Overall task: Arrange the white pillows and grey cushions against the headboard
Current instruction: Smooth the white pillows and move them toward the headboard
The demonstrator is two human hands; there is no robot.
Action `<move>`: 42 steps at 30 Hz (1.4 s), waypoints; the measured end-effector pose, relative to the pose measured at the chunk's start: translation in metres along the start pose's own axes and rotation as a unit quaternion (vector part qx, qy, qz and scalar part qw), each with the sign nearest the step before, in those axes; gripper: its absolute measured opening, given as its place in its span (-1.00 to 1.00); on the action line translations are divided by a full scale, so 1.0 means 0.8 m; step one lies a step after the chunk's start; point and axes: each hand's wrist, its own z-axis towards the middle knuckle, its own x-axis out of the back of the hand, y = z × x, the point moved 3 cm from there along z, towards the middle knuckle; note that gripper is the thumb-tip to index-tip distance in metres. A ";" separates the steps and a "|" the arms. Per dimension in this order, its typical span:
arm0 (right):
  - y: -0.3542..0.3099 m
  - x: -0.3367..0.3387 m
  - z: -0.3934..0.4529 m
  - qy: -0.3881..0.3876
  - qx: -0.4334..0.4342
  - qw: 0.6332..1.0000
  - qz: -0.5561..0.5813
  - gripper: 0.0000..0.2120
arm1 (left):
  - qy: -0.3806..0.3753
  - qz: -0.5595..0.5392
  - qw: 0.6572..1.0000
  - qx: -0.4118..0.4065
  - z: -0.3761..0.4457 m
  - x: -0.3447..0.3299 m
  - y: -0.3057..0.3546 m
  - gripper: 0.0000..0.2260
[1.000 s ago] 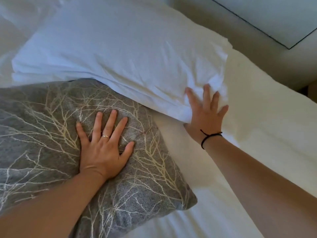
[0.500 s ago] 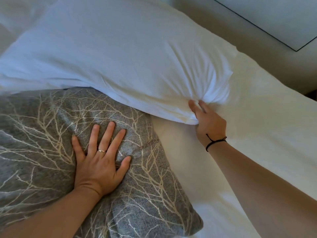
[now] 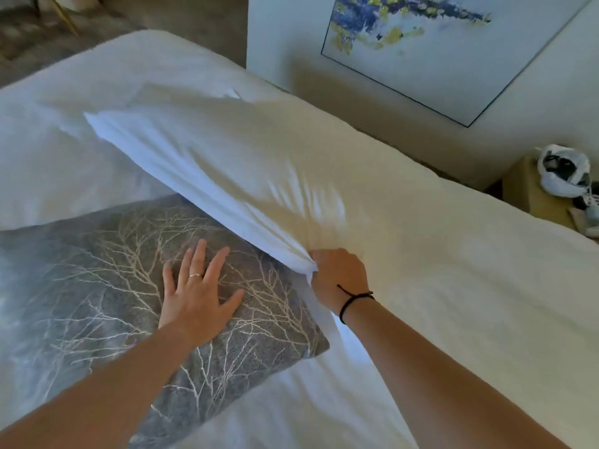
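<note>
A long white pillow point(image 3: 227, 163) lies slanted across the bed, its near corner lifted. My right hand point(image 3: 337, 273) is closed on that corner, pinching the fabric. A grey cushion point(image 3: 107, 270) with a pale branch pattern lies flat in front of the pillow, partly under its edge. My left hand point(image 3: 197, 296) rests flat on the cushion with fingers spread, holding nothing. A second white pillow point(image 3: 48, 170) lies further left, behind the cushion.
The white bed sheet point(image 3: 470, 286) spreads to the right. A beige headboard point(image 3: 405, 124) runs behind the pillows below a framed painting point(image 3: 437, 43). A bedside table point(image 3: 544, 199) with a white bag and small items stands at the right edge.
My right hand went from flat against the pillow's corner to gripping it, and the corner has been pulled up. My left hand stayed pressed on the cushion. The view has tilted up.
</note>
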 end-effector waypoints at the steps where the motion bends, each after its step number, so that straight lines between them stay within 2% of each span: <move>1: 0.002 0.015 -0.028 -0.003 -0.020 1.000 0.023 -0.75 | -0.005 -0.026 1.000 -0.015 -0.020 0.017 0.010 -0.22; 4: 0.020 0.071 -0.127 -0.002 -0.059 0.996 0.074 -0.79 | 0.017 -0.040 0.993 -0.110 -0.085 0.073 0.054 -0.14; 7: 0.047 0.124 -0.238 -0.010 -0.063 0.994 0.092 -0.90 | 0.052 -0.033 0.968 -0.245 -0.131 0.130 0.129 -0.16; 9: 0.064 0.150 -0.317 -0.010 -0.068 0.992 0.106 -0.72 | 0.058 -0.012 0.933 -0.354 -0.157 0.158 0.193 -0.20; 10: 0.074 0.159 -0.356 -0.004 -0.080 0.990 0.116 -0.67 | 0.042 0.019 0.910 -0.412 -0.169 0.167 0.225 -0.23; 12: 0.096 0.170 -0.432 0.001 -0.123 0.982 0.141 -0.72 | -0.032 0.092 0.859 -0.503 -0.190 0.172 0.281 -0.29; 14: 0.122 0.174 -0.505 0.008 -0.178 0.969 0.172 -0.81 | -0.097 0.116 0.829 -0.538 -0.209 0.171 0.324 -0.36; 17: 0.163 0.172 -0.603 0.009 -0.270 0.939 0.212 -0.84 | -0.109 0.122 0.798 -0.581 -0.246 0.167 0.384 -0.44; 19: 0.184 0.164 -0.652 0.013 -0.319 0.921 0.224 -0.89 | -0.123 0.142 0.779 -0.598 -0.275 0.154 0.422 -0.46; 21: 0.194 0.153 -0.683 0.039 -0.344 0.909 0.233 -0.78 | -0.131 0.169 0.776 -0.594 -0.299 0.137 0.452 -0.47; 25: 0.187 0.136 -0.687 0.123 -0.312 0.925 0.180 -0.49 | -0.138 0.203 0.782 -0.573 -0.306 0.120 0.487 -0.43; 29: 0.171 0.128 -0.649 0.159 -0.281 0.938 0.125 -0.37 | -0.153 0.218 0.776 -0.571 -0.292 0.125 0.493 -0.35; 33: 0.168 0.118 -0.602 0.124 -0.280 0.946 0.111 -0.31 | -0.152 0.261 0.772 -0.559 -0.278 0.128 0.475 -0.24; 36: 0.166 0.104 -0.577 0.078 -0.271 0.953 0.115 -0.34 | -0.134 0.292 0.771 -0.550 -0.258 0.128 0.451 -0.22; 39: 0.166 0.087 -0.572 0.062 -0.278 0.953 0.105 -0.41 | -0.116 0.301 0.777 -0.540 -0.236 0.129 0.434 -0.27; 42: 0.160 0.079 -0.575 0.059 -0.304 0.946 0.092 -0.43 | -0.106 0.288 0.788 -0.533 -0.226 0.129 0.424 -0.45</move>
